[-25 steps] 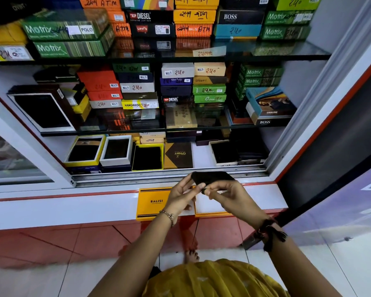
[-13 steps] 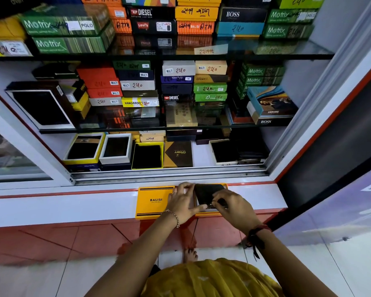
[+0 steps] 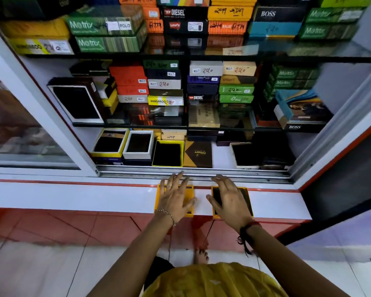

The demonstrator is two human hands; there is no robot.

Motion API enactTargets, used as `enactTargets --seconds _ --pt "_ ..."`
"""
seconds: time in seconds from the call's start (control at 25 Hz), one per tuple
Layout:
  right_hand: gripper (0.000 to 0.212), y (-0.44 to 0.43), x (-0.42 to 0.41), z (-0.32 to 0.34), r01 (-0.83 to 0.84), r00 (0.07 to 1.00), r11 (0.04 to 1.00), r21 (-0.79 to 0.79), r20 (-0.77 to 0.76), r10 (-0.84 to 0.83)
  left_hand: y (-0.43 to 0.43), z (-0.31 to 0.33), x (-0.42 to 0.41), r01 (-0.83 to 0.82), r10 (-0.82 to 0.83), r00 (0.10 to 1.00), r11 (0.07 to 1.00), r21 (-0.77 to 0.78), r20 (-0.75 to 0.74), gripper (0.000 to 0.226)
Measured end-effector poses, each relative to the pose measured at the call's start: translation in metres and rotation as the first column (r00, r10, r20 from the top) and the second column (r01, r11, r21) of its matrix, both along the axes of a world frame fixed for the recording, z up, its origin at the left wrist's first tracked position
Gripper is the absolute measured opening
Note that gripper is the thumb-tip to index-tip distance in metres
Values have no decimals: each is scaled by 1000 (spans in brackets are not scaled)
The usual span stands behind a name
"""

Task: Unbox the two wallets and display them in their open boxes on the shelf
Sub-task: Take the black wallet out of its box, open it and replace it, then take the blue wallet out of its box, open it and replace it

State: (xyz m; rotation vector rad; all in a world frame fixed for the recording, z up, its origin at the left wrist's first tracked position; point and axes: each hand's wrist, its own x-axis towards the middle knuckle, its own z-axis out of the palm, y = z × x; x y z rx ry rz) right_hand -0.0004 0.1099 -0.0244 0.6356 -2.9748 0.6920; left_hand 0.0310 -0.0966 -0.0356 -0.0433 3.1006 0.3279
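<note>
White surface (image 3: 116, 196) below stocked shelf (image 3: 221, 154): left hand (image 3: 176, 196) over lid (image 3: 159, 202), right hand (image 3: 229, 198) over wallet box (image 3: 247, 196), fingers spread, gripping nothing. Next, probably: lift box onto shelf.

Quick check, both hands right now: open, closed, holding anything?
Left hand: open, fingers spread over the yellow lid, gripping nothing.
Right hand: open, over the boxed wallet, gripping nothing.
</note>
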Motion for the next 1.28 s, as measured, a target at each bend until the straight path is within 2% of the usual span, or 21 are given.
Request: enactTargets --seconds 0.16,0.24,0.32,0.4,0.48,0.56,0.64,0.72,0.76,0.88,0.92,1.0,1.04,1.08,1.16,1.2,1.24,1.28 --pt "56 -49 7 0 25 985 998 60 167 -35 -39 0 12 -280 280 960 955 92 15 61" --pt "59 -69 11 -1 73 949 996 44 303 -83 -50 -4 16 -411 402 912 895 172 84 51" --pt "65 -85 12 0 84 887 996 18 454 -83 -53 -8 16 -511 475 859 786 347 189 39" --pt "80 -95 13 4 132 802 991 -21 590 -94 -57 -10 13 -599 515 792 559 573 327 33" --pt "102 -99 14 10 203 719 977 -60 686 -107 -64 -11 10 -641 497 724 226 734 479 29" --pt "122 -99 18 16 249 685 965 -80 719 -117 -66 -11 14 -595 434 700 -86 799 567 22" --pt "130 -100 19 19 289 674 952 -97 727 -131 -61 -12 18 -496 376 737 -262 828 561 21" --pt "124 -101 19 20 309 665 945 -108 735 -133 -52 -13 19 -423 295 793 -363 830 533 33" --pt "120 -101 19 21 310 659 944 -112 741 -129 -48 -12 20 -444 252 796 -373 814 550 40" --pt "116 -98 19 27 306 640 942 -138 762 -97 -38 -12 23 -602 128 735 -330 727 666 53" --pt "112 -95 20 28 325 634 932 -163 768 -86 -37 -14 24 -608 116 726 -351 712 678 54" --pt "83 -88 23 27 389 613 876 -285 790 -15 -40 -14 27 -588 166 702 -414 695 692 53" --pt "60 -83 24 25 455 591 806 -378 806 44 -44 -15 29 -577 205 680 -442 687 704 51" --pt "45 -77 24 21 555 554 692 -462 826 106 -50 -16 31 -565 239 661 -465 682 711 48" --pt "41 -67 27 17 746 485 413 -522 851 199 -63 -16 34 -548 294 656 -448 706 695 42" --pt "40 -62 29 14 780 494 336 -528 849 188 -67 -15 35 -548 326 654 -417 725 682 38" --pt "37 -60 32 11 783 516 317 -535 844 148 -67 -14 34 -544 373 657 -368 754 655 31" --pt "34 -58 35 7 769 543 339 -542 834 101 -64 -13 33 -534 435 663 -296 792 609 22"
